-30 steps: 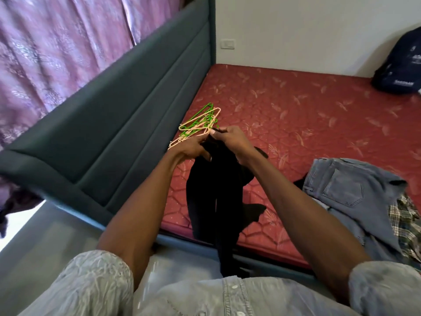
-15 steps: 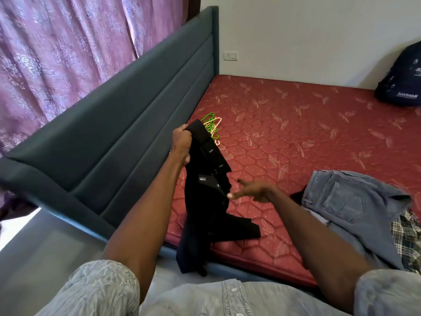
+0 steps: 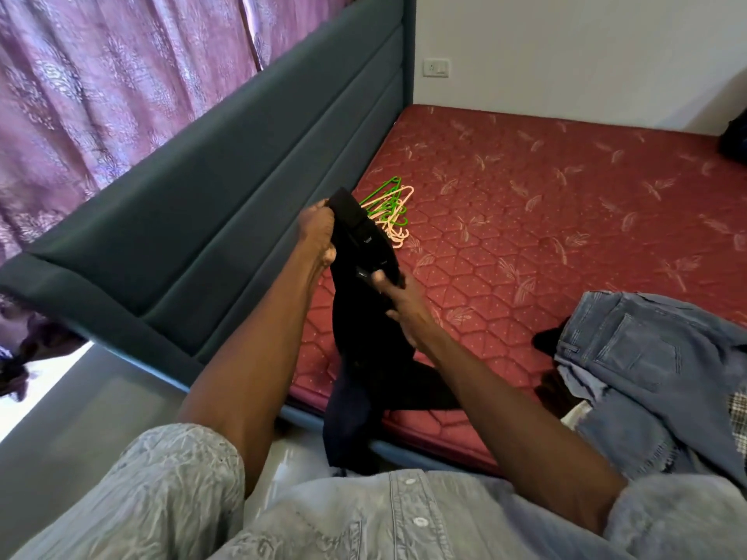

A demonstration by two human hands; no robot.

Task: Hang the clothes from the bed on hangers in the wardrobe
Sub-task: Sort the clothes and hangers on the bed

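Note:
A pair of black trousers [image 3: 366, 341] hangs over the near edge of the bed, its legs trailing down past the frame. My left hand [image 3: 317, 232] grips the top of the waistband, raised above the mattress. Lower down, my right hand [image 3: 398, 303] pinches the waistband at its other side. Behind the trousers, a bundle of green and pink hangers [image 3: 390, 210] lies on the red mattress [image 3: 545, 204] close to the headboard. Blue jeans [image 3: 646, 357] lie in a heap at the right with other clothes. No wardrobe is in view.
A dark teal padded headboard [image 3: 242, 187] runs along the left, with purple curtains [image 3: 101, 74] behind it. A dark blue bag [image 3: 733, 139] sits at the far right against the white wall. A checked garment [image 3: 739, 410] peeks from under the jeans. Pale floor shows at lower left.
A second ago the hangers were in my left hand; now they lie on the mattress. My left hand holds the trousers' waistband, and my right hand has come back to pinch the waistband.

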